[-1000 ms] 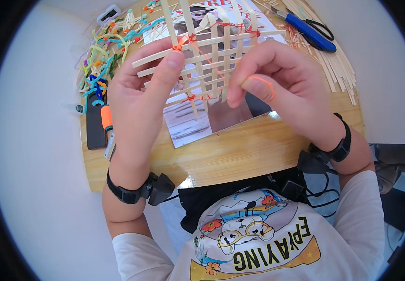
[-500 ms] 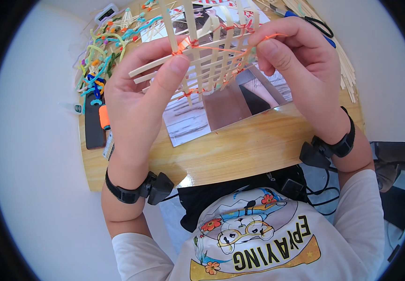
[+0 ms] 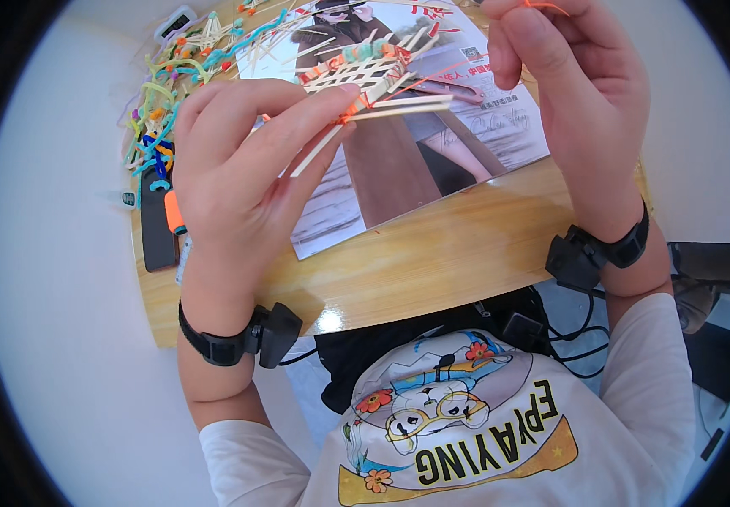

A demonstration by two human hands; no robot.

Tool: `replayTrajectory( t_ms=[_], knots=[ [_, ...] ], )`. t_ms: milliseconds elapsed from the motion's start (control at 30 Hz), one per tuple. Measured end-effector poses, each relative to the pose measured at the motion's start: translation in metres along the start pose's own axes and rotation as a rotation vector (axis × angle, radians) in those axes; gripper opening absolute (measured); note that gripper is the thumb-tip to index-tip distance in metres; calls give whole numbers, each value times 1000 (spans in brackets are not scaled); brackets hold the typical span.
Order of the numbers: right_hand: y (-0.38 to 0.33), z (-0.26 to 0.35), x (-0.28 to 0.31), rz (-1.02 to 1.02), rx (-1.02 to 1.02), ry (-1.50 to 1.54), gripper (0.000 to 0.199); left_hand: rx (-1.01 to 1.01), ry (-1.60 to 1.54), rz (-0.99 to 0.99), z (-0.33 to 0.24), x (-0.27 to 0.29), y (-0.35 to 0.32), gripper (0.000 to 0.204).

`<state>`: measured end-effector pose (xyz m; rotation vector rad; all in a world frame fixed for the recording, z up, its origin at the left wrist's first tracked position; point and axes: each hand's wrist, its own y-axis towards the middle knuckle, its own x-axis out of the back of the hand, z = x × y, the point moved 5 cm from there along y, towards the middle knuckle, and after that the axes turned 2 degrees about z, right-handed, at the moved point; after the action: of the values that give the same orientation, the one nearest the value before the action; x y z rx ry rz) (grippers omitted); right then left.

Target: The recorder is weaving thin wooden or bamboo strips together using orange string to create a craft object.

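My left hand (image 3: 251, 152) is closed on one corner of a woven lattice of thin wooden strips (image 3: 365, 84), which is tilted over the table. Orange and green wrappings bind the lattice along its rim. An orange thread (image 3: 445, 74) runs from the corner by my left fingers up to my right hand (image 3: 572, 80). Thumb and fingertips of the right hand pinch that thread, and a short loose end sticks out above them. Some strip ends poke out past the left fingertips. The left palm hides part of the lattice.
A glossy magazine (image 3: 399, 182) lies under the work on the wooden table (image 3: 407, 270). Left of it are a tangle of coloured pipe cleaners (image 3: 162, 127), a black phone (image 3: 159, 224) and an orange spool (image 3: 175, 211). Scissors (image 3: 454, 89) appear to lie on the magazine.
The lattice has been turned from upright to a flatter tilt by my left hand. My right hand has moved up and right, away from it, drawing the orange thread out.
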<state>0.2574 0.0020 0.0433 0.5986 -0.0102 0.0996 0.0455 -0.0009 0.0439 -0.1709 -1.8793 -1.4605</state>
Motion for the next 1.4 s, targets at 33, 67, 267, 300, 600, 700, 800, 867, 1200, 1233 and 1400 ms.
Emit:
replayTrajectory(
  t_ms=[33,67,267,300,600,700,800,867,1200,1233,1400],
  knots=[
    [-2,-1,-1,1,-1,-1,10,8,45,14,-2,-1,1,31],
    [-5,3,-4,19,93,-24,11,16,91,29,-3,-1,2,30],
    [-15,34,-18,223,421,-283,11,179,61,47,1,-4,-6,27],
    [-18,37,-24,323,507,-313,11,178,63,47,1,-5,-6,27],
    [-18,30,-32,363,390,-336,14,293,-197,-150,12,4,-6,23],
    [-16,12,-31,258,213,-227,11,427,-304,-211,14,8,-9,24],
    [-11,2,-28,176,64,-115,10,423,-377,-199,13,8,-10,26],
    [-6,-3,-20,136,7,-76,11,190,-247,-115,0,9,-2,29],
    [1,-2,0,-43,-20,69,11,-161,158,109,-23,1,3,34],
    [1,-3,1,-35,-6,67,11,-162,156,108,-22,0,2,34],
    [-3,2,-3,-23,54,76,10,-86,246,99,-15,-2,1,31]
  ],
)
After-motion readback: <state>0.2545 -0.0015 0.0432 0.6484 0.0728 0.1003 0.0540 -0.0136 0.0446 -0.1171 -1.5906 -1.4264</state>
